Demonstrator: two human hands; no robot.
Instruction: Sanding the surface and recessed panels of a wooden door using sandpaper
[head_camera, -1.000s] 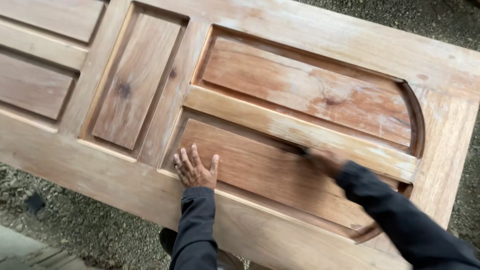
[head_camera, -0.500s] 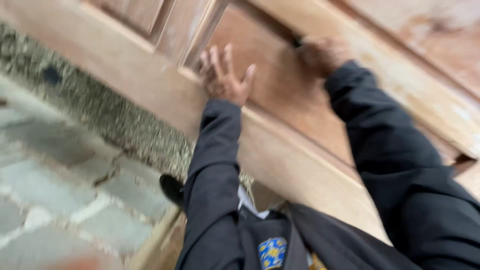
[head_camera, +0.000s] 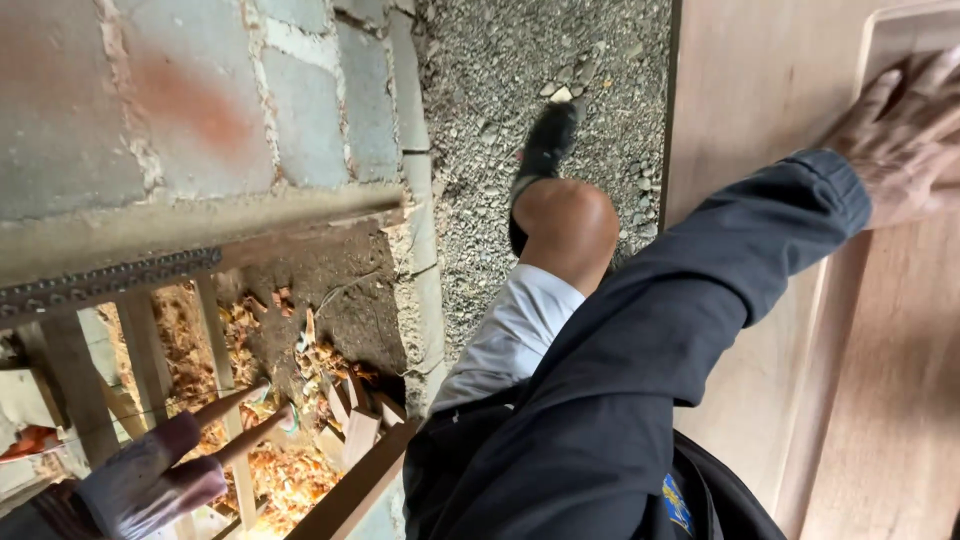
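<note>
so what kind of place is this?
Probably an outdoor carpentry yard or workshop. A hand lies flat on a panelled wooden door, gravel covers the ground, and wood shavings and offcuts are piled beside a brick wall.

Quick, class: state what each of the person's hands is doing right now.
Left hand: open, fingers spread, resting flat on the wooden door panel, holding nothing.
Right hand: out of the picture, so it cannot be told.

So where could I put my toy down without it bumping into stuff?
The wooden door is bare between its left edge and the left hand, and again below the dark sleeve. The gravel above the black shoe is open too. Bottom left is crowded: wood scraps and slats.
</note>
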